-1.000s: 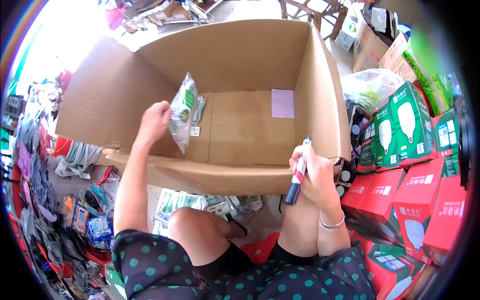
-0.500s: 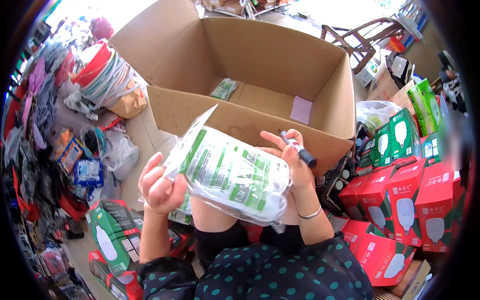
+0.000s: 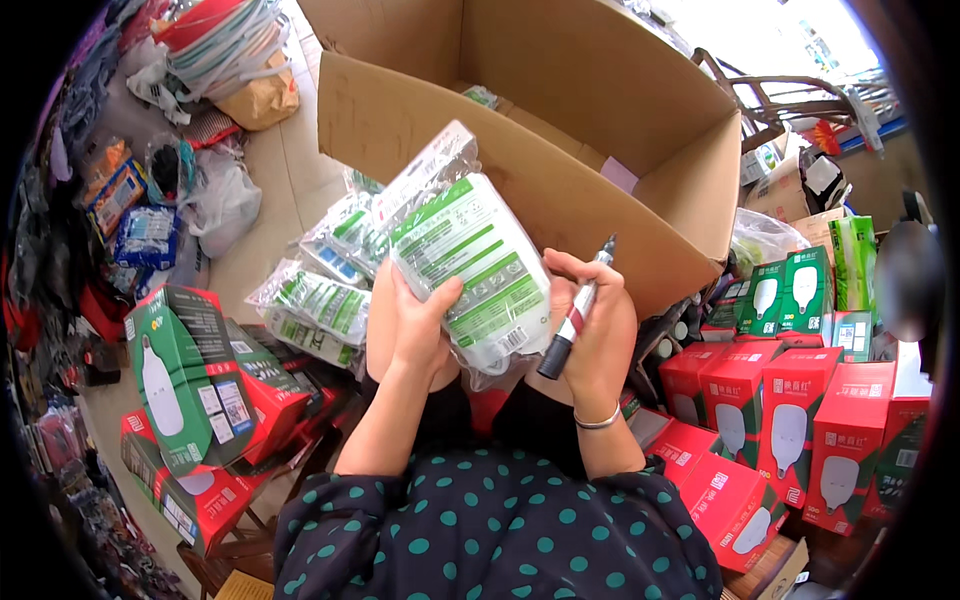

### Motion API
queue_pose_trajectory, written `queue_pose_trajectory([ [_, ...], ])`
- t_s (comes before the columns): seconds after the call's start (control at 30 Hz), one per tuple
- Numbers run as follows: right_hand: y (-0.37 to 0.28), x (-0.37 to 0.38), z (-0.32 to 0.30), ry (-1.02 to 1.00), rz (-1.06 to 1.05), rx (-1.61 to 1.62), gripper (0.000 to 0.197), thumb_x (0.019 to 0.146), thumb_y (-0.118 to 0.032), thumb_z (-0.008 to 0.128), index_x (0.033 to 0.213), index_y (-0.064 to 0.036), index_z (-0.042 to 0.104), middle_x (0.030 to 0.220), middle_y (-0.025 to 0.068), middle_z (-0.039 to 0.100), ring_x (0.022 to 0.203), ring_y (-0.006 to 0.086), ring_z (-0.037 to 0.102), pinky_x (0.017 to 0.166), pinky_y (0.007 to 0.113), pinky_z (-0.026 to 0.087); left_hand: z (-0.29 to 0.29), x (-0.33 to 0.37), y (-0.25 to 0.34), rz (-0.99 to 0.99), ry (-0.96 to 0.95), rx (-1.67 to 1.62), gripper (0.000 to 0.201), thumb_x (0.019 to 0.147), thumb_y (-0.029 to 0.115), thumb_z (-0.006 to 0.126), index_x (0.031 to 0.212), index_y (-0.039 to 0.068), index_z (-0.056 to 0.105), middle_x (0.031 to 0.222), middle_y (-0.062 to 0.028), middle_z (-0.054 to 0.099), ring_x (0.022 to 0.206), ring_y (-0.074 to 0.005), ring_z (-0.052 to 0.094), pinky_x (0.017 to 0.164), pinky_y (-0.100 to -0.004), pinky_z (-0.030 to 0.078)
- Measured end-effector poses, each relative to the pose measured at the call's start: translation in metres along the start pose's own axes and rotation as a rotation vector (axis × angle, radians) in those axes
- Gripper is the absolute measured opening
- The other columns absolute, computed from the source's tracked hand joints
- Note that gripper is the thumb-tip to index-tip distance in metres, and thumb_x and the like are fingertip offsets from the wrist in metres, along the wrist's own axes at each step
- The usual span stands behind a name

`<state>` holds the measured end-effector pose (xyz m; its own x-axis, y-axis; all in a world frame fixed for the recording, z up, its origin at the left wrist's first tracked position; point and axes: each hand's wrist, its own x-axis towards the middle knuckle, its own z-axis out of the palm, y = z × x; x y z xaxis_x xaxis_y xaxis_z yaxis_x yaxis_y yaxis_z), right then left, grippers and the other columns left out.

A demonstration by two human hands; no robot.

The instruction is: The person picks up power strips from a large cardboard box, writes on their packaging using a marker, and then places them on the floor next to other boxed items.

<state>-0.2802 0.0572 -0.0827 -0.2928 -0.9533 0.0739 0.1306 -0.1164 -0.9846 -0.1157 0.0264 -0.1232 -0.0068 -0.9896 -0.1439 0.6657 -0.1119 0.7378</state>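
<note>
My left hand (image 3: 420,322) grips the lower left side of a flat clear plastic package (image 3: 490,265) with white and green printed panels, its thumb across the front. The package tilts over my lap, and its clear top flap with a pale header card points up to the far left. In my right hand (image 3: 602,335), closed beside the package's right edge, is a marker pen (image 3: 577,318). Its narrow dark end points up and away, its thick black end down toward me. Similar green-and-white packages (image 3: 325,300) lie in a pile left of my knees.
A large open cardboard box (image 3: 520,170) stands right in front, with a small package (image 3: 482,96) and a pinkish paper (image 3: 619,175) inside. Red and green bulb boxes (image 3: 790,425) are stacked at my right, more bulb boxes (image 3: 185,390) at my left. Plastic bags (image 3: 222,200) lie farther left.
The package has turned more upright, its printed face toward me, and my left hand has moved from its top flap to its lower side. The marker has swung tip-up. The view has shifted downward.
</note>
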Motion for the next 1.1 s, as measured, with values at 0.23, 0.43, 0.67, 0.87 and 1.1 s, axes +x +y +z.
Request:
queue_pose_trajectory([
  [0.23, 0.010, 0.000, -0.015, -0.202, -0.523, -0.183, 0.021, 0.087, -0.018, 0.058, 0.095, 0.0013, 0.060, 0.086, 0.0126, 0.061, 0.081, 0.0203, 0.056, 0.070, 0.030, 0.046, 0.007, -0.005, -0.006, 0.037, 0.032, 0.062, 0.065, 0.076, -0.005, 0.065, 0.130, 0.008, 0.030, 0.117, -0.0086, 0.050, 0.107, -0.0197, 0.052, 0.092, -0.0332, 0.044],
  [0.43, 0.033, 0.002, -0.006, -0.081, -0.501, -0.289, 0.013, 0.071, 0.001, 0.064, 0.083, -0.0025, 0.060, 0.076, 0.0081, 0.062, 0.083, 0.0254, 0.059, 0.069, 0.032, 0.048, 0.006, -0.007, -0.016, 0.069, 0.079, 0.107, 0.064, 0.076, -0.009, 0.062, 0.129, 0.006, 0.029, 0.116, -0.0085, 0.049, 0.106, -0.0179, 0.052, 0.091, -0.0310, 0.044],
  [0.67, 0.033, 0.005, 0.000, -0.076, -0.602, -0.441, 0.015, 0.067, 0.004, 0.066, 0.077, -0.0037, 0.058, 0.068, 0.0069, 0.060, 0.082, 0.0270, 0.060, 0.067, 0.033, 0.049, 0.009, -0.008, -0.012, 0.080, 0.098, 0.093, 0.065, 0.076, -0.010, 0.062, 0.129, 0.006, 0.029, 0.115, -0.0086, 0.049, 0.106, -0.0172, 0.052, 0.090, -0.0302, 0.044],
  [0.87, 0.032, 0.004, 0.002, -0.062, -0.547, -0.374, 0.013, 0.067, 0.005, 0.063, 0.077, -0.0026, 0.057, 0.067, 0.0076, 0.058, 0.080, 0.0265, 0.060, 0.064, 0.033, 0.048, 0.005, -0.007, -0.014, 0.096, 0.125, 0.113, 0.064, 0.076, -0.011, 0.061, 0.128, 0.006, 0.029, 0.115, -0.0087, 0.049, 0.105, -0.0172, 0.052, 0.090, -0.0300, 0.045],
  [1.1, 0.039, 0.003, -0.003, 0.013, -0.493, -0.323, 0.011, 0.069, 0.004, 0.061, 0.077, -0.0016, 0.056, 0.077, 0.0120, 0.060, 0.077, 0.0244, 0.060, 0.064, 0.032, 0.048, 0.008, -0.007, -0.014, 0.099, 0.111, 0.120, 0.063, 0.076, -0.011, 0.061, 0.128, 0.006, 0.030, 0.116, -0.0086, 0.049, 0.105, -0.0174, 0.052, 0.089, -0.0302, 0.045],
])
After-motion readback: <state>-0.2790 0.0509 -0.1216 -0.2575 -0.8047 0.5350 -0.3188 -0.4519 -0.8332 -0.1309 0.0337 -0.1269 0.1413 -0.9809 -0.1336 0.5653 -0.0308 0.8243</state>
